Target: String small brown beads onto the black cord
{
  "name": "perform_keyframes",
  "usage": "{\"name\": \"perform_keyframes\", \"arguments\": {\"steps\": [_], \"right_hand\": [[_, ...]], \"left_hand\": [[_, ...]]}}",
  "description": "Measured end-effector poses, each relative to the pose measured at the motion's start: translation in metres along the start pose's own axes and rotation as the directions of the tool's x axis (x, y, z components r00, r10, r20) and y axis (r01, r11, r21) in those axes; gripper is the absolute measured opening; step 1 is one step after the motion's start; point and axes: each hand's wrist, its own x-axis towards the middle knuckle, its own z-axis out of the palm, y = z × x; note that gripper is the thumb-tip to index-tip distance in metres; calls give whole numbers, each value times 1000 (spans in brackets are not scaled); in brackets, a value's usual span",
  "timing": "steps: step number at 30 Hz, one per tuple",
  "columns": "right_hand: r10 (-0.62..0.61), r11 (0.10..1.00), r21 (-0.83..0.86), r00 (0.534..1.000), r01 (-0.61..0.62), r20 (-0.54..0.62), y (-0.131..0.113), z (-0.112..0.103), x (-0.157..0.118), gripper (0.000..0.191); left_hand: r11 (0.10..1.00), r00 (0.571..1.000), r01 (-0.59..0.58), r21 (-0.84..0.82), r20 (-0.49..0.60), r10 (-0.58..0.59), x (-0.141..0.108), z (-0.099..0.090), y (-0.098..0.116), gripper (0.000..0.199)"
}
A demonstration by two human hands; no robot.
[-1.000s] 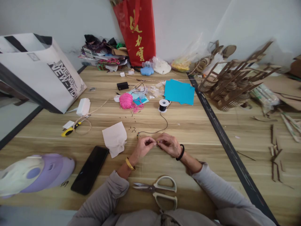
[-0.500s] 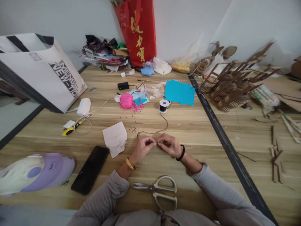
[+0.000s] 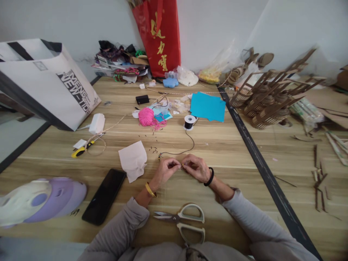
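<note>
My left hand [image 3: 165, 172] and my right hand [image 3: 196, 168] meet over the middle of the wooden table, each pinching at a tiny yellowish piece [image 3: 182, 165] between the fingertips. What exactly each pinch holds is too small to tell. Small dark bits show under my right fingers. Behind my hands, a black cord [image 3: 190, 148] curves from the spool [image 3: 189, 122] to a small cluster of colored beads [image 3: 160, 156] beside my left hand. Several tiny dark pieces [image 3: 153, 149] lie scattered beyond it. Scissors [image 3: 176, 217] with pale handles rest in front of me.
A pink cloth [image 3: 132, 159], a black phone [image 3: 104, 196] and a purple-white device [image 3: 43, 201] lie at left. Farther back are pink yarn [image 3: 146, 116], blue sheets [image 3: 208, 106] and a red bag [image 3: 163, 40]. Brown wooden structures [image 3: 269, 98] stand at right.
</note>
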Motion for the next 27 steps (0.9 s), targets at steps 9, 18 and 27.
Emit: {"name": "perform_keyframes", "arguments": {"steps": [9, 18, 27], "right_hand": [[16, 1000, 19, 1000, -16, 2, 0, -1, 1, 24], [29, 999, 42, 1000, -29, 11, 3, -1, 0, 23], [85, 993, 77, 996, -84, -6, 2, 1, -2, 23]], "left_hand": [[1000, 1000, -12, -10, 17, 12, 0, 0, -2, 10], [1000, 1000, -20, 5, 19, 20, 1, -3, -5, 10], [996, 999, 32, -85, 26, -30, 0, -2, -6, 13]]}}
